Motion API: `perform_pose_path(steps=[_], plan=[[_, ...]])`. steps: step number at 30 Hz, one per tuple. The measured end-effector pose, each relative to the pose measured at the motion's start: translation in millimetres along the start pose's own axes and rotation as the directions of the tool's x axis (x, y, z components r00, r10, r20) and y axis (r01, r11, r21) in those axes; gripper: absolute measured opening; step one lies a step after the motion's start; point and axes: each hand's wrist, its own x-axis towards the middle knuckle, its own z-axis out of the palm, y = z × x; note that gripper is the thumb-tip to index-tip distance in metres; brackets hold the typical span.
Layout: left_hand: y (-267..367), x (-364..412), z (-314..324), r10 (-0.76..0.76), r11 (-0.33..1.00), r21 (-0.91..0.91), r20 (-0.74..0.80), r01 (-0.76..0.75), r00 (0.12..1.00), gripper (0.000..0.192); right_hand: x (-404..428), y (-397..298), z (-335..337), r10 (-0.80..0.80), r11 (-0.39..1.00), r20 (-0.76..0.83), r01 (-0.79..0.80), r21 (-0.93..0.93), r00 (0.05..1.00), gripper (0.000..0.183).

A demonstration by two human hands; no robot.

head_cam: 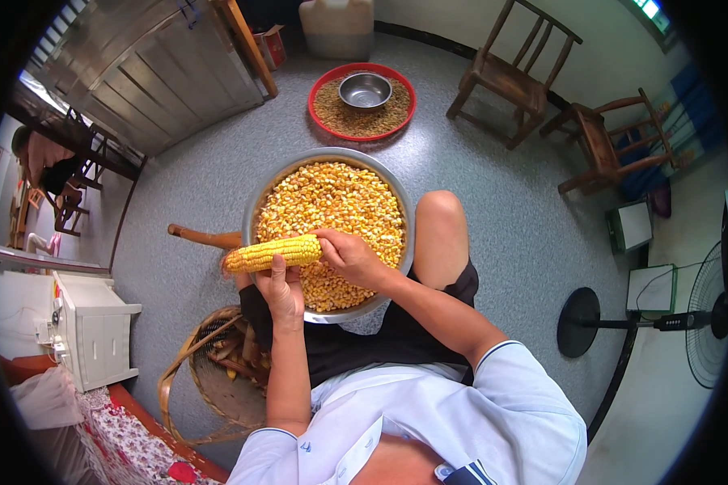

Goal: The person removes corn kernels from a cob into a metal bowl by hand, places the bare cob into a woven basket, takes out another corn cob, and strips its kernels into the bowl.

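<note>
A yellow ear of corn (273,253) lies level over a wide metal basin (407,242), its rows of kernels looking full along the visible side. My left hand (282,291) grips the ear from below, with the thumb against its near side. At the ear's right end, my right hand (350,254) has its fingers closed around the tip. Loose corn kernels (333,200) fill much of the basin. Reddish silk hangs at the ear's left end. A wooden stick or handle (206,236) juts out left of the basin.
A wicker basket (209,388) with cobs stands at my left. Beyond the basin, a red tray (310,112) of grain carries a steel bowl (365,91). Wooden chairs (509,85) and a standing fan (582,321) are at right, a white cabinet (100,339) at left. Another person (45,157) sits through the doorway.
</note>
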Motion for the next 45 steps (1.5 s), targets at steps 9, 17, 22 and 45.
perform_pose_path(steps=[9,17,22,45], plan=[[-5.7,0.9,-5.2,0.012,1.000,-0.024,-0.049,-0.013,0.999,0.056,-2.7,-2.2,-3.2,0.180,0.918,0.079,-0.197,0.345,0.980,0.029],[4.1,0.6,-3.0,-0.083,0.975,-0.207,-0.020,0.077,0.996,0.049,-1.2,3.5,-4.2,0.186,0.906,0.154,-0.231,0.356,0.970,0.038],[1.3,1.1,-3.9,-0.054,0.992,-0.120,-0.034,0.049,0.998,0.048,-0.6,4.4,-0.7,0.187,0.914,0.143,-0.226,0.337,0.972,0.035],[-1.5,3.1,-7.7,-0.046,0.990,-0.133,-0.051,0.039,0.998,0.053,-2.3,-1.0,2.6,0.103,0.924,0.088,-0.128,0.360,0.991,0.038]])
